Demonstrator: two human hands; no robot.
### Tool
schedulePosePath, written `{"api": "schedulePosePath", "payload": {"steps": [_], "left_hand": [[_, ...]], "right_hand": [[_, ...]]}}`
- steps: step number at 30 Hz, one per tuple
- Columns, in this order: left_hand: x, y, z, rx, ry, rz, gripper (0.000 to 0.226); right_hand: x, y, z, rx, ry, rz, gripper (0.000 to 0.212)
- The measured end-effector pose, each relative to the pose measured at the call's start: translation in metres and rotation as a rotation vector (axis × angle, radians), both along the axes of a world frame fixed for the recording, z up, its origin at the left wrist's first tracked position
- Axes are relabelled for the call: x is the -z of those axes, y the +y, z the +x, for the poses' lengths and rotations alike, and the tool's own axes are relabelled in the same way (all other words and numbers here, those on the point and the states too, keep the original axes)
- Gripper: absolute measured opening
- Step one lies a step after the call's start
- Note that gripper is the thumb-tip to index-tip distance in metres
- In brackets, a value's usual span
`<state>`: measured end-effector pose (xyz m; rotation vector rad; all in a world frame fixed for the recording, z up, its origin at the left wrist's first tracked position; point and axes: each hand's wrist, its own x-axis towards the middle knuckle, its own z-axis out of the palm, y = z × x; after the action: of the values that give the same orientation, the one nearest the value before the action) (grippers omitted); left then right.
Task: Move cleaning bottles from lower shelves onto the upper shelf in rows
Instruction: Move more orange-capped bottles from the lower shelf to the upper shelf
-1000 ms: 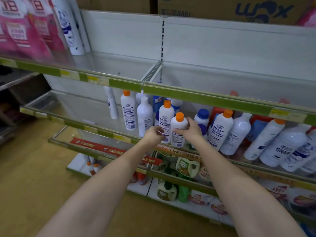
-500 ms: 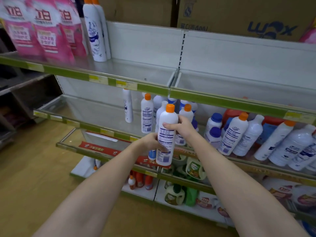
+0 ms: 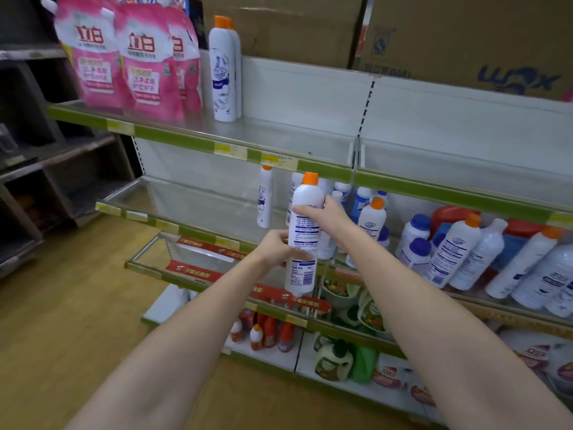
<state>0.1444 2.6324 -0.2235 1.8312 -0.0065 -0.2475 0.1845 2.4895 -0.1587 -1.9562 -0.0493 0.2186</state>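
Observation:
A white cleaning bottle with an orange cap (image 3: 304,231) hangs upright in the air in front of the shelves. My left hand (image 3: 276,248) grips its lower half from the left, and my right hand (image 3: 328,214) holds its upper half from the right. Behind it, several more white bottles with orange or blue caps (image 3: 455,249) stand and lean on the lower shelf (image 3: 508,308). The upper shelf (image 3: 279,135) carries two tall white bottles (image 3: 224,72) at its left part.
Pink detergent pouches (image 3: 124,60) fill the upper shelf's left end. Cardboard boxes (image 3: 465,41) sit on top. Green jugs (image 3: 335,358) and small red bottles (image 3: 263,333) occupy the bottom shelves. A dark rack (image 3: 37,156) stands to the left over a wooden floor (image 3: 62,321).
Both hands have taken one orange-capped bottle off the lower shelf and lifted it up and outward. The view has tilted upward, showing more of the upper shelf.

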Motion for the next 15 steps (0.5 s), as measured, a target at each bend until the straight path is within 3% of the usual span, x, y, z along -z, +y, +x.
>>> {"api": "schedulePosePath", "payload": {"steps": [6,11,15], "left_hand": [[-0.015,0.02,-0.01,-0.062,-0.086,0.062,0.021],[-0.022,0.036,-0.014,-0.14,-0.162,0.168,0.034],[-0.024,0.048,-0.019,-0.156,-0.189,0.176,0.035]], "right_hand": [[-0.02,0.044,-0.007,0.082,-0.036,-0.176,0.099],[-0.034,0.069,-0.013,0.122,-0.092,-0.233,0.112],[-0.033,0.076,-0.006,0.115,-0.086,-0.175,0.093]]}}
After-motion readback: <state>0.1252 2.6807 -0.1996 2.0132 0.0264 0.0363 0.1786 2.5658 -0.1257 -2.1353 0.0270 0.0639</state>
